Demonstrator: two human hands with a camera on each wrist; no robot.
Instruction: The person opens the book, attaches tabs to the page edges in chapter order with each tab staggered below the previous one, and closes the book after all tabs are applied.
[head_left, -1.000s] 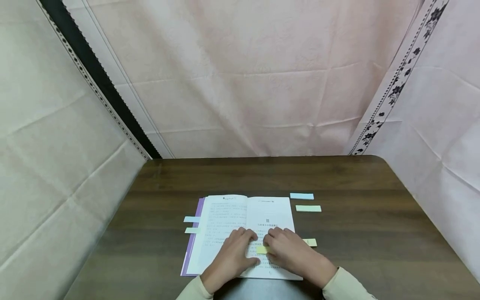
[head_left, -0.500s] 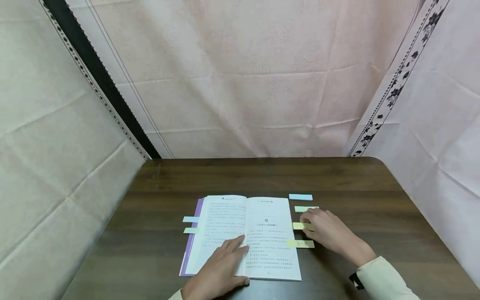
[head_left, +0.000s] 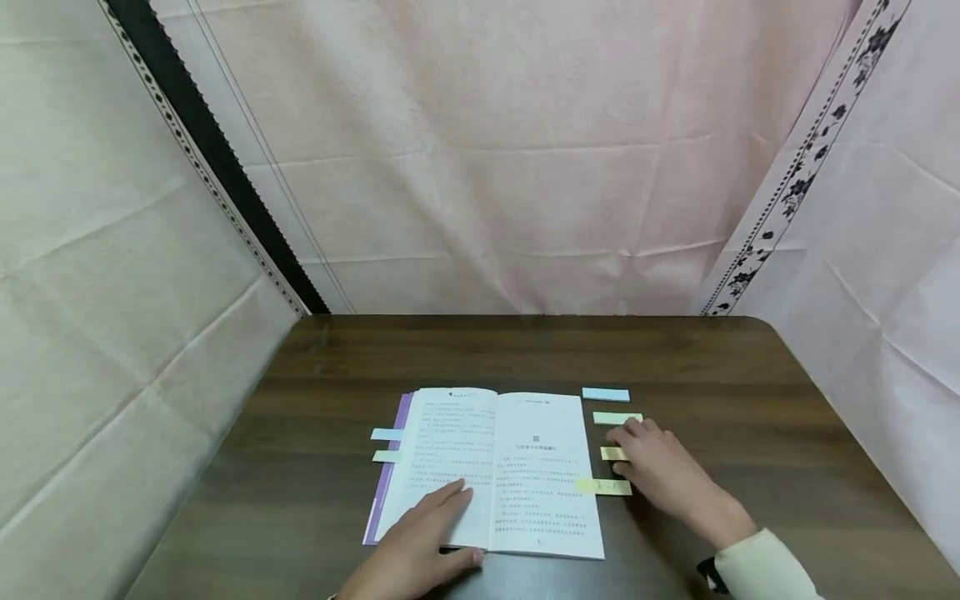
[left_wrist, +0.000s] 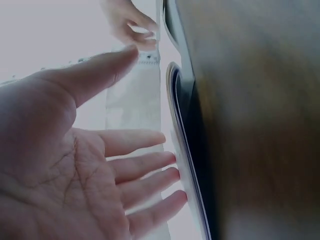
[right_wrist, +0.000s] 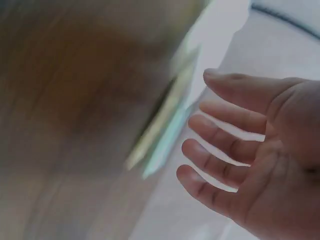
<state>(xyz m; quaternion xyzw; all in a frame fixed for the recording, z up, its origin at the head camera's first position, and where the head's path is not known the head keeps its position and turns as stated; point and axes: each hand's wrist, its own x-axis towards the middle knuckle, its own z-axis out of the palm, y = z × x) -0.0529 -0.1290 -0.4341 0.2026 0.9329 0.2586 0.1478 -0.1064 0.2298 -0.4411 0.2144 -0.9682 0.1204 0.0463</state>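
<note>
An open book (head_left: 540, 517) with a purple cover edge (head_left: 378, 504) lies on the dark wooden table. My left hand (head_left: 416, 537) rests at the lower part of its left page, fingers extended; the left wrist view shows the fingertips at the page edge. To the right of the book, my right hand (head_left: 671, 475) is over a yellow sticky tab (head_left: 611, 453), whose right end is hidden by the fingers. The right wrist view has those fingers loosely bent, thumb apart, nothing between them. Another yellow tab (head_left: 603, 487) lies across the right page's edge.
Blue (head_left: 606, 394) and green (head_left: 615, 418) tabs lie beyond the right hand on the table. On the left, a blue tab (head_left: 387, 434) and a green tab (head_left: 386, 456) stick out past the cover. Pale cloth (head_left: 510, 208) hangs around the table.
My right hand has gone from the right page to the table at the right, and a yellow tab has moved there from the page. My left hand has slid down and left.
</note>
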